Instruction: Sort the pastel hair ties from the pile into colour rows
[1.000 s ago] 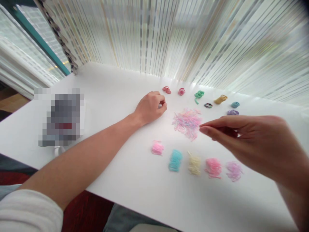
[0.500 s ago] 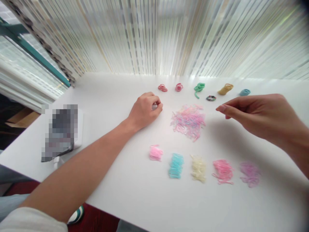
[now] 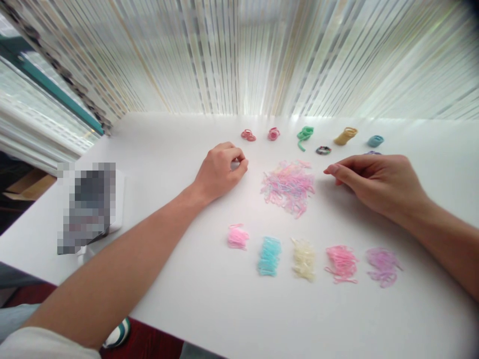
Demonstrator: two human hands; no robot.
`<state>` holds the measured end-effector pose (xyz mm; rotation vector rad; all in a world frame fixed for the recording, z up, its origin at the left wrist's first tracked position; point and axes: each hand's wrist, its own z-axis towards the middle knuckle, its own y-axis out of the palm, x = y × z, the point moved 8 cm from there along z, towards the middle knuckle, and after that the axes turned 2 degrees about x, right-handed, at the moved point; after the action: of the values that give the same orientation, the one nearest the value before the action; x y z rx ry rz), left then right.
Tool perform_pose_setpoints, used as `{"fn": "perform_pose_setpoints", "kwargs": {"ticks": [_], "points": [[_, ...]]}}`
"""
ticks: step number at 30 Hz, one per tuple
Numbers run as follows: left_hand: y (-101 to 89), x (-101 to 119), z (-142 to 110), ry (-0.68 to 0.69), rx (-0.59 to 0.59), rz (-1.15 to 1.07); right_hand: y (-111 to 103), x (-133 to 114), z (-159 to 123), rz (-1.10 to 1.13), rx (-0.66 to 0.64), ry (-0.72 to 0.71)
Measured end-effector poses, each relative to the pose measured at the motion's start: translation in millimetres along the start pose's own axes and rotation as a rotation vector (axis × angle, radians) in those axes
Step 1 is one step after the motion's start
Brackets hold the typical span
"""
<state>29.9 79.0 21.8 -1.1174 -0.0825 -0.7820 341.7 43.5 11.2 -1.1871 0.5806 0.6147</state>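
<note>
On the white table lies a loose heap of small pastel rubber bands (image 3: 289, 187), mostly pink and lilac. Just left of it rests my left hand (image 3: 221, 168), fingers curled and thumb against the index finger; whether anything is in them is hidden. My right hand (image 3: 374, 182) hovers to the heap's right, thumb and index finger pressed together, with nothing visible at the tips. Nearer me, sorted bands form a row: light pink bands (image 3: 238, 237), blue bands (image 3: 269, 256), pale yellow bands (image 3: 304, 260), coral pink bands (image 3: 342, 263) and purple bands (image 3: 383, 266).
Along the back are red loops (image 3: 248, 135), a pink coil (image 3: 273, 133), a green coil (image 3: 306, 133), a yellow roll (image 3: 346, 136), a blue roll (image 3: 375, 141) and a dark multicoloured ring (image 3: 324, 150). A blurred-out device (image 3: 92, 204) stands left. A striped curtain (image 3: 239, 60) hangs behind.
My right hand has moved left and slightly down, closer to the heap. The whole view has shifted a little; my left hand keeps its place beside the heap.
</note>
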Motion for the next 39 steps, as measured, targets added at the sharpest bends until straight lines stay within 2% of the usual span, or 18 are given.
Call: {"fn": "perform_pose_setpoints", "kwargs": {"ticks": [8, 17, 29, 39], "points": [[-5.2, -2, 4, -0.009, 0.002, 0.049, 4, -10, 1, 0.116, -0.056, -0.075], [-7.1, -6, 4, -0.026, -0.016, 0.042, 8, 4, 7, 0.317, -0.030, 0.029], [-4.4, -5, 5, 0.005, -0.020, 0.057, 10, 6, 10, 0.330, -0.047, -0.002], [9.7, 6, 2, 0.120, -0.082, 0.271, 15, 5, 13, 0.322, -0.073, -0.065]]}}
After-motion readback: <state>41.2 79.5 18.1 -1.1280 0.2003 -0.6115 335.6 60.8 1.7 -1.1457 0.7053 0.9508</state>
